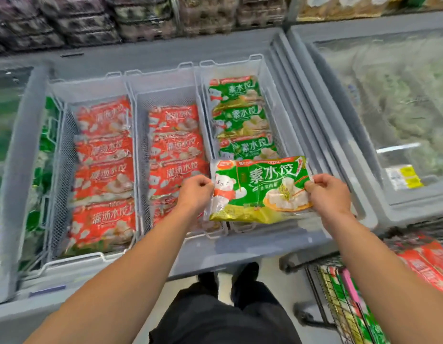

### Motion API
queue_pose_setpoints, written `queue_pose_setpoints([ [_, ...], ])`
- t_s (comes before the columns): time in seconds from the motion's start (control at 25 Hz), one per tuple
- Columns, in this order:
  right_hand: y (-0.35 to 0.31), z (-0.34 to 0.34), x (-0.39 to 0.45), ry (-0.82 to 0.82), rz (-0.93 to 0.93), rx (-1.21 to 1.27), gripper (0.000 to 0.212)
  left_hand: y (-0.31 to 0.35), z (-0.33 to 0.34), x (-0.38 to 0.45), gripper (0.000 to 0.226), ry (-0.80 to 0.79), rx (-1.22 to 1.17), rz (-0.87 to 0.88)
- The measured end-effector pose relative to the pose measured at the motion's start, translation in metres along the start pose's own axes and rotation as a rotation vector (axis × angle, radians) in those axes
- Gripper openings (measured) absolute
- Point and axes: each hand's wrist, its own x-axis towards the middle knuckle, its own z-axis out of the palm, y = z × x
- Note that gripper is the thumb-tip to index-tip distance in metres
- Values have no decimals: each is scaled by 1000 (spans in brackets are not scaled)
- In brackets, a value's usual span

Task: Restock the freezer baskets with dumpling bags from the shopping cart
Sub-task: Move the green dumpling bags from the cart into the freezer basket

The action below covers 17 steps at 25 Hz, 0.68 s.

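A shop: chest freezer (146, 247) of packaged goods, shopping cart (322, 294) beside.

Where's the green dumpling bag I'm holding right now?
In the head view, the green dumpling bag is held between the left hand and right hand, over the near end of the right-hand basket, just in front of the green bags lying there.

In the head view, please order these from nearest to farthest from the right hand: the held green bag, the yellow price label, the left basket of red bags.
1. Held green bag: gripped by the right hand.
2. Yellow price label: to its right, in the neighbouring freezer.
3. Left basket of red bags: far left.
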Motion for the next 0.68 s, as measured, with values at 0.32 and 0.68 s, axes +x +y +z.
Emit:
queue_pose_setpoints([
  [0.32,-18,68,142,-177,-51,-127,17,21,35,102,16,58,-33,-229],
  [0.68,-7,148,245,-264,47,-116,14,32,72,214,15,166,145,-287],
])
